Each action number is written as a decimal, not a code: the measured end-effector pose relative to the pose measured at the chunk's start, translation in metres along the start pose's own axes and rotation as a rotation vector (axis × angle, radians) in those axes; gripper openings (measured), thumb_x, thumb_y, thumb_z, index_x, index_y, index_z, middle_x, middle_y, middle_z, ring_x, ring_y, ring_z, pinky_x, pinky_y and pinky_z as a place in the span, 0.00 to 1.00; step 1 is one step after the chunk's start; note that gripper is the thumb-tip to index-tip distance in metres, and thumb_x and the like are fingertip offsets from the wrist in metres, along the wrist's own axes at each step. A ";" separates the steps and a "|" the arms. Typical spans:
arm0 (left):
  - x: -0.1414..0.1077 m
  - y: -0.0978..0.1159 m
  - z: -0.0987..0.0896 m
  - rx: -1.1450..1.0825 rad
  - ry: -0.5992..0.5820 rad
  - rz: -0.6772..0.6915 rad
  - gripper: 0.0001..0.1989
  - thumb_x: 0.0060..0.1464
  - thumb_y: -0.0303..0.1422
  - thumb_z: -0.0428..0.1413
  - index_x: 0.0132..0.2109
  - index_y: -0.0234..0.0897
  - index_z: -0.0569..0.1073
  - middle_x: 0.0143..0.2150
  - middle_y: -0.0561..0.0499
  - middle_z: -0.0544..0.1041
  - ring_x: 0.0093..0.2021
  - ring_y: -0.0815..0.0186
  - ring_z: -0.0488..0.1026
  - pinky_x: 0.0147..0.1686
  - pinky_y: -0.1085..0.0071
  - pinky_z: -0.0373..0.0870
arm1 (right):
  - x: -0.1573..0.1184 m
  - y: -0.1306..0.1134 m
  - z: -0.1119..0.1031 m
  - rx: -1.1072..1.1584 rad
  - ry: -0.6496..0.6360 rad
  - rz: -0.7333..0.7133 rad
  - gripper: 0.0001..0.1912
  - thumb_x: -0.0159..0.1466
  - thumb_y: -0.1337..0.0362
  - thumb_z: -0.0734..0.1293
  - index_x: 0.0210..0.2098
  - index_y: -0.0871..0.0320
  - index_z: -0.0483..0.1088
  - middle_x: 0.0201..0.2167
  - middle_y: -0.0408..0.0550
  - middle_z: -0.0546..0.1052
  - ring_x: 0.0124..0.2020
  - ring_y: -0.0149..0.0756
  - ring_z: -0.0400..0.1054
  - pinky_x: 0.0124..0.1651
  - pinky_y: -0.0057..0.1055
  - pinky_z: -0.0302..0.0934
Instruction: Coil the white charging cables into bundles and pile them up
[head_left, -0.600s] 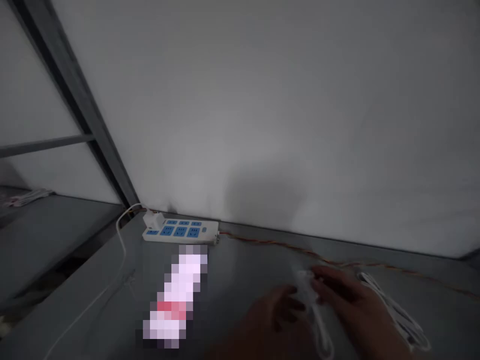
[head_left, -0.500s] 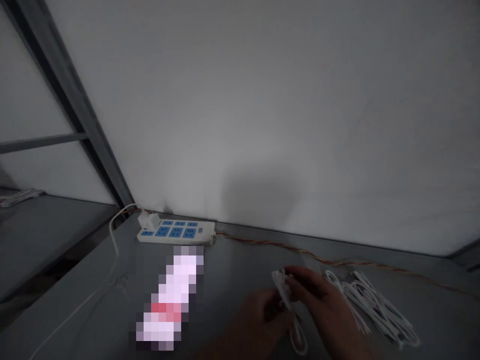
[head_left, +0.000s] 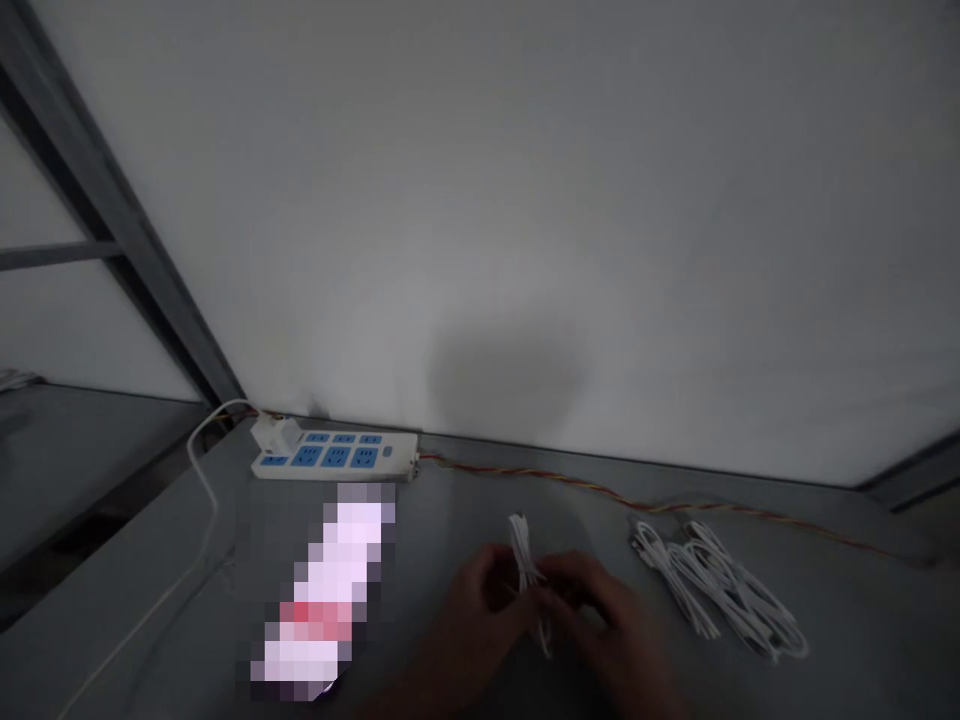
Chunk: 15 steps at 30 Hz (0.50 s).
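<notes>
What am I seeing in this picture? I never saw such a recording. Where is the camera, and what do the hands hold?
No machine here: these are a person's two bare hands, seen from a camera worn on the head, looking forward and down. The left hand and the right hand hold a small bundle of white cable between them. To their right, more coiled white cable lies on the grey table. Further back, against the pale wall, stands a power strip with blue sockets and a white plug in it; a twisted red and yellow wire runs from its end. The object in front of the strip is pixelated, so I cannot name it.
</notes>
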<state>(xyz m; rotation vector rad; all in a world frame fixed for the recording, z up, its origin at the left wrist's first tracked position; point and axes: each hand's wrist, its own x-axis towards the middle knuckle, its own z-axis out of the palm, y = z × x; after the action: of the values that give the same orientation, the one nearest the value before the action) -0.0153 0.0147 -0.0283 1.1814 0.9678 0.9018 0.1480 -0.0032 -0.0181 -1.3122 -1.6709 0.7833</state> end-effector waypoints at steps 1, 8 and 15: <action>0.000 0.000 0.000 0.013 0.006 -0.005 0.10 0.52 0.31 0.61 0.42 0.37 0.73 0.37 0.51 0.79 0.38 0.62 0.76 0.39 0.68 0.70 | 0.000 0.001 0.000 -0.008 0.000 0.011 0.08 0.62 0.58 0.68 0.38 0.53 0.76 0.32 0.46 0.80 0.32 0.37 0.75 0.35 0.29 0.69; -0.003 0.002 0.003 0.121 0.022 0.003 0.09 0.52 0.34 0.61 0.40 0.37 0.72 0.35 0.51 0.78 0.35 0.64 0.75 0.34 0.71 0.69 | -0.003 0.007 -0.004 -0.070 0.004 0.038 0.12 0.64 0.56 0.65 0.42 0.54 0.76 0.33 0.48 0.82 0.32 0.39 0.76 0.36 0.30 0.70; -0.001 0.002 0.002 0.091 0.005 -0.010 0.09 0.51 0.31 0.61 0.40 0.36 0.72 0.34 0.52 0.77 0.35 0.63 0.75 0.35 0.70 0.69 | 0.001 0.012 -0.013 -0.162 -0.115 -0.151 0.11 0.67 0.62 0.62 0.43 0.50 0.77 0.39 0.48 0.81 0.35 0.36 0.76 0.39 0.28 0.69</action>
<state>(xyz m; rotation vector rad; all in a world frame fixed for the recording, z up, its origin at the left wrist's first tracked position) -0.0137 0.0129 -0.0263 1.2500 1.0274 0.8607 0.1647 0.0005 -0.0228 -1.2522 -1.9349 0.6559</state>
